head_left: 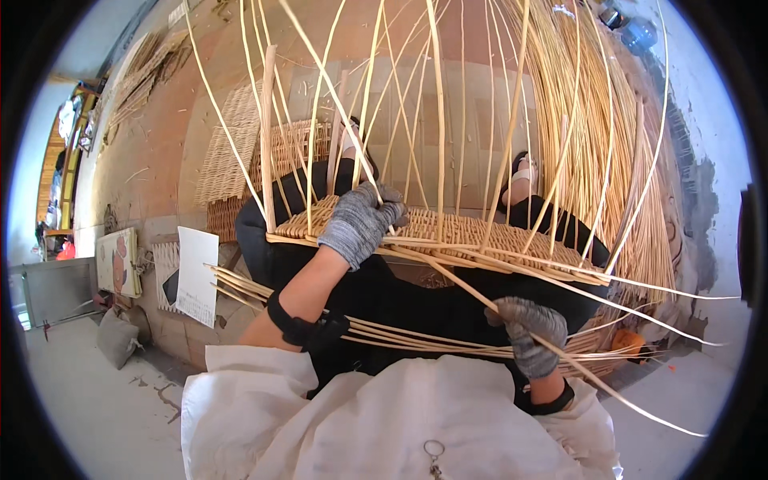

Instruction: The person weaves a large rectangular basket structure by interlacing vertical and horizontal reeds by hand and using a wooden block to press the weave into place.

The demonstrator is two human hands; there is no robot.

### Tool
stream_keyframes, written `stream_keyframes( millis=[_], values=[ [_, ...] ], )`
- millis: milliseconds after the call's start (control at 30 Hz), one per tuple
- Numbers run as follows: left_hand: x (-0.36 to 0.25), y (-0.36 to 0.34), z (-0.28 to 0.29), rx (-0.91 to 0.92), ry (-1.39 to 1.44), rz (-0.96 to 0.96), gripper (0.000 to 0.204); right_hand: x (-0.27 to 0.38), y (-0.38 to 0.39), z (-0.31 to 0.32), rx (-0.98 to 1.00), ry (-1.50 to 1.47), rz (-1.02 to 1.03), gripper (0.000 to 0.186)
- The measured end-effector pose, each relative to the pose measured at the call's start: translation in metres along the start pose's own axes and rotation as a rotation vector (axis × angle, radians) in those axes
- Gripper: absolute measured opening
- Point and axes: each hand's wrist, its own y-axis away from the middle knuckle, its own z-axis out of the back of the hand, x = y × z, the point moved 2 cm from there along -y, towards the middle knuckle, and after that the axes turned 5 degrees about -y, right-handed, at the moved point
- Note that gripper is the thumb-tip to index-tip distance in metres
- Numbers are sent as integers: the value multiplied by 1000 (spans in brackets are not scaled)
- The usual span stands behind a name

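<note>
Head view, gloved hands [362, 222], left at wicker panel [424, 224], right gripping rod [592, 377]

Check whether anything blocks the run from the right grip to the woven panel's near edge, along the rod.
Nothing visible crosses the rod between the right grip and the woven panel's near edge. The left grip is farther left, off that line.
</note>
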Motion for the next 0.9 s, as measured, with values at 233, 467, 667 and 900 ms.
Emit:
stream_keyframes(
  millis=[233,467,667,900],
  values=[
    [8,10,4,26,-100,-91,17,-21,-6,-26,86,213,-21,17],
    [10,34,1,37,-312,-154,17,-2,-22,-6,43,-436,-705,27],
    [5,46,1,13,-253,-75,20,0,-6,87,-233,238,-274,19],
    [2,41,1,2,-247,-70,27,-15,-28,69,-413,-154,-608,17]
  ],
)
